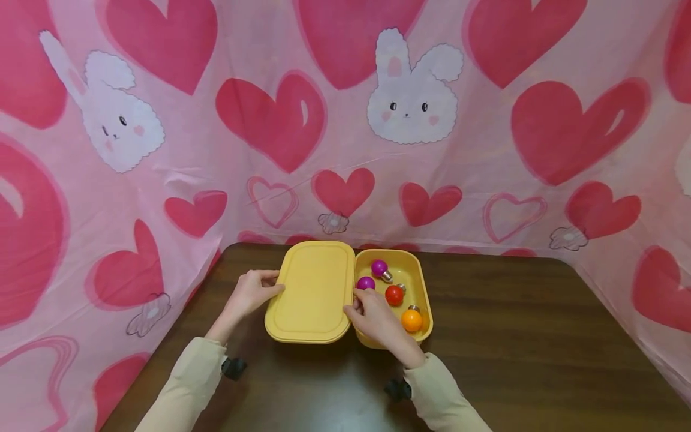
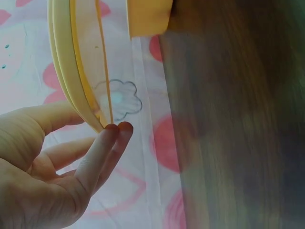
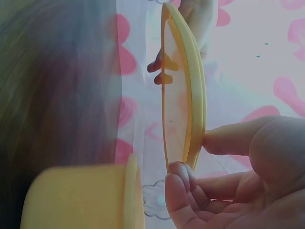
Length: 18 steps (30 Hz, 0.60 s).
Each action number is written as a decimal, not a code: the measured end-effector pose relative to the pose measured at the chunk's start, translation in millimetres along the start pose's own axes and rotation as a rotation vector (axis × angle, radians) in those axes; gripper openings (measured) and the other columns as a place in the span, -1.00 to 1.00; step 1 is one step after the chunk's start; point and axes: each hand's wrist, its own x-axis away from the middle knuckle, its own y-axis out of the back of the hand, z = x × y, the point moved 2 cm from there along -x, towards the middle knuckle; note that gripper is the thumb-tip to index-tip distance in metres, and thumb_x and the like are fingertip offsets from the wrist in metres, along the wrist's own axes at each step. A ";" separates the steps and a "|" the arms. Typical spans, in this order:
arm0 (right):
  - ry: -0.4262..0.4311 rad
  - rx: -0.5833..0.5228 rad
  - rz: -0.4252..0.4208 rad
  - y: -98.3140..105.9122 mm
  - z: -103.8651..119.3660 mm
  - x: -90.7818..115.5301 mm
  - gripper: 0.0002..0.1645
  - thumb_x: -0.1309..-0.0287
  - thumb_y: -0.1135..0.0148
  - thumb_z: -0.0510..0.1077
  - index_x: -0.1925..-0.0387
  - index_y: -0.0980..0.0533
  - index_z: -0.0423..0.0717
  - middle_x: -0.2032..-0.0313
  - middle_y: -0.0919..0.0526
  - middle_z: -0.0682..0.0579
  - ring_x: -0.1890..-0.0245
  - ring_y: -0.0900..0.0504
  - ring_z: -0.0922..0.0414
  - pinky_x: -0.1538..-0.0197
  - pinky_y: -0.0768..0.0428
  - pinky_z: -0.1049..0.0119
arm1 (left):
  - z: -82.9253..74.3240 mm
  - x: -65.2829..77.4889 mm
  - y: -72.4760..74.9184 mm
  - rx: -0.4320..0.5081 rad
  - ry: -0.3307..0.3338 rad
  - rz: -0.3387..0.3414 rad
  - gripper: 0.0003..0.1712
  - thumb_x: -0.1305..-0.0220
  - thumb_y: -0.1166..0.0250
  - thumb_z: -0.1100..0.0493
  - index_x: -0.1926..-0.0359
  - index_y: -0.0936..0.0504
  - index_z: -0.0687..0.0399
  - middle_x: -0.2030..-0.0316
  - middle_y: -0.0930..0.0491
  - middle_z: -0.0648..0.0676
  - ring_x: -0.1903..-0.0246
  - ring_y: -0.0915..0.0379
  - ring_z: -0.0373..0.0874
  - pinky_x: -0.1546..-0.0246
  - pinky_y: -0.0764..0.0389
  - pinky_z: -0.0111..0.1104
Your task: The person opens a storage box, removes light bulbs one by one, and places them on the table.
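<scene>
L hand (image 1: pixel 251 294) n R hand (image 1: pixel 378 315) both pinch the yellow lid (image 1: pixel 310 294) at its 9 n 3 o'clock edges, prob to keep it lvl, n it's up at 9 o'clock of the open box (image 1: pixel 415 275) so the bulbs (image 1: pixel 394 295) show imo

From here I see the yellow lid (image 1: pixel 310 293), round-cornered, roughly level, raised just left of the open yellow box (image 1: pixel 423 291)

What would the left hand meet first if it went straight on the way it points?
The yellow lid, whose edge the left hand pinches. Past that, perhaps the yellow box, though depth is unclear from the head view.
</scene>
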 end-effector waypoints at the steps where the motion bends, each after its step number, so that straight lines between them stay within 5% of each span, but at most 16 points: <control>1: 0.003 0.003 0.005 -1.2 2.5 -0.9 -0.77 -0.22 -0.28 -0.13 0.45 -0.44 -0.13 0.54 -0.39 0.06 0.47 -0.33 0.17 0.37 -0.33 0.46 | 1.4 0.9 2.0 -0.003 0.004 0.002 -0.51 -0.22 -0.37 0.16 -0.10 -0.63 0.37 0.23 -0.75 0.28 0.28 -0.69 -0.04 0.22 -0.74 -0.26; 18: -0.066 0.015 0.070 -34.0 31.4 -9.8 -0.74 -0.25 -0.27 -0.07 0.42 -0.47 -0.15 0.51 -0.41 0.01 0.46 -0.37 0.15 0.44 -0.35 0.48 | 26.0 13.0 24.4 -0.058 0.048 0.011 -0.50 -0.22 -0.36 0.15 -0.09 -0.61 0.42 0.17 -0.74 0.31 0.19 -0.69 0.06 0.10 -0.72 -0.14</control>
